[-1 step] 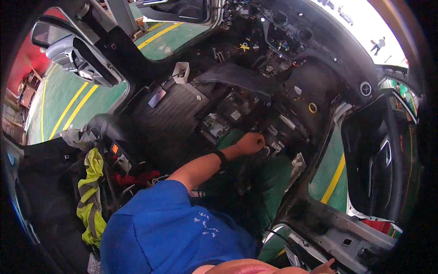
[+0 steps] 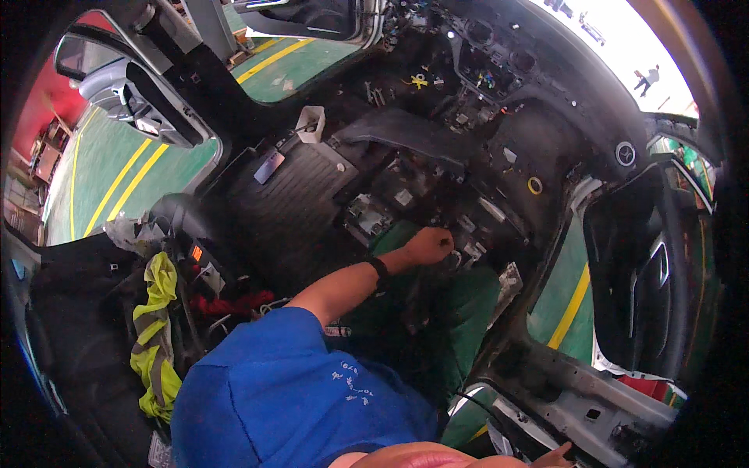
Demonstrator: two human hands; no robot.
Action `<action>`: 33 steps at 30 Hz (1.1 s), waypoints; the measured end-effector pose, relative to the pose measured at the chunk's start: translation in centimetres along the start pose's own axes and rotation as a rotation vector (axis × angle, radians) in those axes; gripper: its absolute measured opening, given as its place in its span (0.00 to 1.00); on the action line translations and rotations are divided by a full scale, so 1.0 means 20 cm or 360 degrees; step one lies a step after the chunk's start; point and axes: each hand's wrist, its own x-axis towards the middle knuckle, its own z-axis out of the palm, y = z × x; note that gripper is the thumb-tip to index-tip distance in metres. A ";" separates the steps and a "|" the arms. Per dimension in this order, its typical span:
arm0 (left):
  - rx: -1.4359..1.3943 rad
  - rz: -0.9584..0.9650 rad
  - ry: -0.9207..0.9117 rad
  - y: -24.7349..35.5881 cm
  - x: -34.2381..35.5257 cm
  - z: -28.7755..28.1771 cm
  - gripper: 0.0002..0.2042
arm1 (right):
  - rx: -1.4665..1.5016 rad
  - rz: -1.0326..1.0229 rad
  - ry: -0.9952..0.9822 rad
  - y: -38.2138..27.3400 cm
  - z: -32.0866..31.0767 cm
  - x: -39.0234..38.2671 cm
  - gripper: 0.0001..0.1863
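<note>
My left hand point(image 2: 431, 246) is closed in a fist over my green-clad leg point(image 2: 460, 324), close to the bare metal brackets and connectors point(image 2: 470, 248) on the vehicle floor. A dark hollow shows in the curled fingers, and whatever they may hold is hidden. On that wrist is a black band point(image 2: 378, 268). Only a small part of my right hand point(image 2: 555, 457) shows at the bottom edge, beside the metal door sill point(image 2: 569, 390). One finger or thumb points up there; the other fingers are out of sight. A black cable point(image 2: 490, 412) runs nearby.
A phone point(image 2: 270, 167) and a white bin point(image 2: 310, 125) lie on the stripped cabin floor. Beyond are wrenches point(image 2: 374, 93), a yellow tape roll point(image 2: 534, 185) and a loose black trim panel point(image 2: 402, 132). A hi-vis vest point(image 2: 156, 335) drapes at left. An open door point(image 2: 640, 273) stands at right.
</note>
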 end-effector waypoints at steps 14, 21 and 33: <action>0.0091 0.0008 -0.0007 0.01 0.00 0.00 0.05 | -0.0302 0.0054 -0.0264 0.07 -0.02 0.07 0.39; 0.0085 -0.0003 0.0038 0.02 0.00 0.02 0.06 | -0.0382 0.0098 -0.0399 0.23 -0.01 0.10 0.41; 0.0187 0.0000 0.0016 0.02 0.00 0.02 0.05 | -0.0299 -0.0094 -0.0489 0.27 -0.03 0.11 0.44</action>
